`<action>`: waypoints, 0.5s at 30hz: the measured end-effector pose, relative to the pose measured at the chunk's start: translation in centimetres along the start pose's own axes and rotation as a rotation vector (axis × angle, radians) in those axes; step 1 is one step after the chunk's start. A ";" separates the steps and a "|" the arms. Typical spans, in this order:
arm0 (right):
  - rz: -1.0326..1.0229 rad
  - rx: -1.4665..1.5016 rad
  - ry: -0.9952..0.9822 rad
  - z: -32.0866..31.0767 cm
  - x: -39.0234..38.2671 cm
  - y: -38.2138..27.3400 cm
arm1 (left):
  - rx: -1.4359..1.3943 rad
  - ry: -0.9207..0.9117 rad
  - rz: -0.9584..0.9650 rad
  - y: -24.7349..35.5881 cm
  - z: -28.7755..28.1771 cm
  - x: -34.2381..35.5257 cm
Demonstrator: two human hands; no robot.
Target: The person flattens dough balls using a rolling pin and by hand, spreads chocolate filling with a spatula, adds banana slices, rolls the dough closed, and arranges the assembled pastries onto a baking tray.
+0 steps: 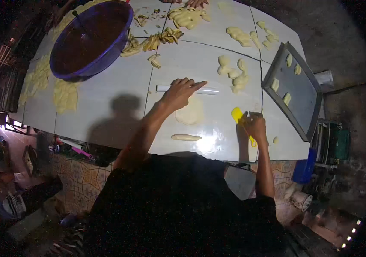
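My left hand (179, 93) lies over a smooth white rolling pin (210, 91), gripping its middle with one digit stretched along it to the right. Just below the pin is a flat, thin sheet of dough (190, 112), its upper edge partly covered by my hand. Nearer to me rests a dough roll (186, 137). Off to the right, my right hand (256, 127) is closed around a yellow spatula-like tool (237, 114); its broad end points up and left, and its other end shows below the hand. A small dough bit (275, 140) sits beside that hand.
Dough lumps (234, 73) lie beyond my right hand. A grey tray (301, 100) holding several dough pieces stands at right. A purple basin (105, 64) of brown filling is far left, near banana-like pieces (161, 39). Another person's hands (196, 3) show at the far edge.
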State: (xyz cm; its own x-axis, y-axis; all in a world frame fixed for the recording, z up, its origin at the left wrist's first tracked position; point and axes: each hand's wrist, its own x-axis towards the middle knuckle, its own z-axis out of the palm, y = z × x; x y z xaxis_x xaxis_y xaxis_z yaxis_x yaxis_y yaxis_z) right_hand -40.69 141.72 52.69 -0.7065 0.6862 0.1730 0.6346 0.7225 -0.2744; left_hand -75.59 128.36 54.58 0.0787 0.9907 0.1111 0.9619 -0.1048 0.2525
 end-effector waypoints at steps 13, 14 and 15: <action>0.027 0.557 -0.376 -2.3 9.3 -11.0 | 0.135 0.544 -1.046 0.5 1.0 -19.9; -0.213 0.586 -0.271 -3.5 12.3 -14.8 | 0.208 0.546 -1.065 1.0 2.2 -21.1; -0.289 0.545 -0.290 -3.9 16.0 -17.7 | 0.280 0.543 -1.081 1.6 2.6 -22.0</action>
State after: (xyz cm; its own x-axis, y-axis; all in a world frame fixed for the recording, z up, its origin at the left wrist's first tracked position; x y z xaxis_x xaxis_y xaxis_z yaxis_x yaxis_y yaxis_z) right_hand -62.04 140.22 64.04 -0.9277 0.3665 0.0712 0.2129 0.6760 -0.7054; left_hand -75.15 106.59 50.01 -0.8431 0.3866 0.3739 0.4943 0.8308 0.2557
